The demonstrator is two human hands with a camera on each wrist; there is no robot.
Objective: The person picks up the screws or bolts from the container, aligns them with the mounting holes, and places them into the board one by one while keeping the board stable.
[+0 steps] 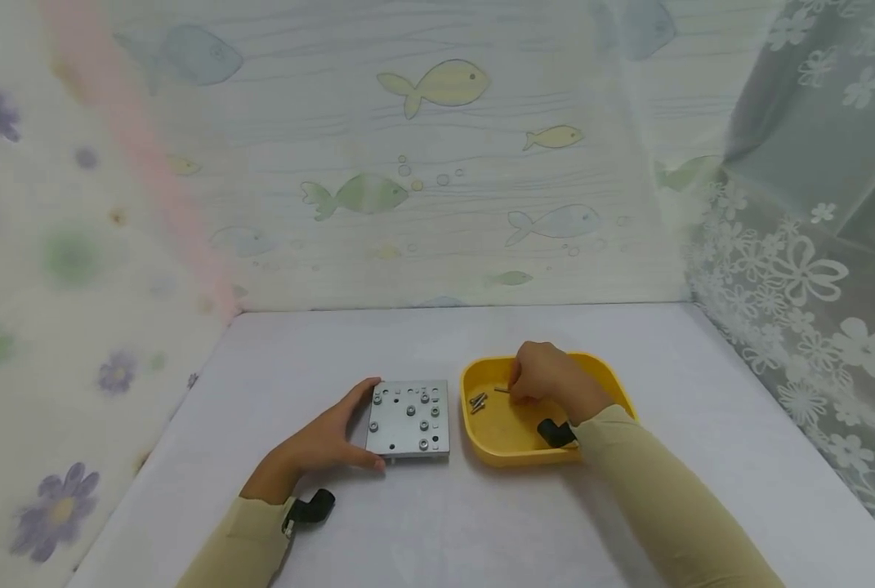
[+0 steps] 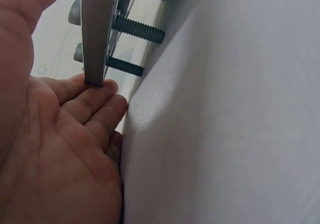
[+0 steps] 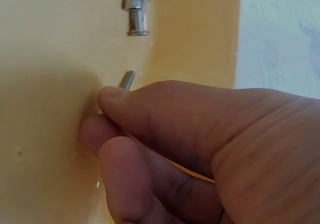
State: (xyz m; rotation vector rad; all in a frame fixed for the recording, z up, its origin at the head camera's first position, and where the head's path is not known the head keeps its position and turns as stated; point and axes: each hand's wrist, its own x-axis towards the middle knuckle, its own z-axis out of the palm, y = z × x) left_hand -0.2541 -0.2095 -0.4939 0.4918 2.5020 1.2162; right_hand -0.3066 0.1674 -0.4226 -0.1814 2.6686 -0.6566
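Note:
My left hand (image 1: 323,437) holds a silver metal plate (image 1: 400,437) by its left side, thumb at the near corner and forefinger at the far one. Several socket-head bolts (image 1: 411,411) stand in holes in the plate. Their threaded shanks (image 2: 140,30) stick out beneath it in the left wrist view. Inside a yellow tray (image 1: 492,459), my right hand (image 1: 551,377) pinches a metal bolt (image 3: 128,79) between thumb and fingertips. Only that bolt's shank end shows; the fingers hide the rest. Loose bolts (image 1: 478,402) lie beside it at the tray's left.
A white cloth covers the table (image 1: 437,531). Behind it hangs a curtain (image 1: 349,253) printed with fish, with patterned sheets at both sides. Each wrist carries a small black camera (image 1: 315,506). The tray stands just right of the plate.

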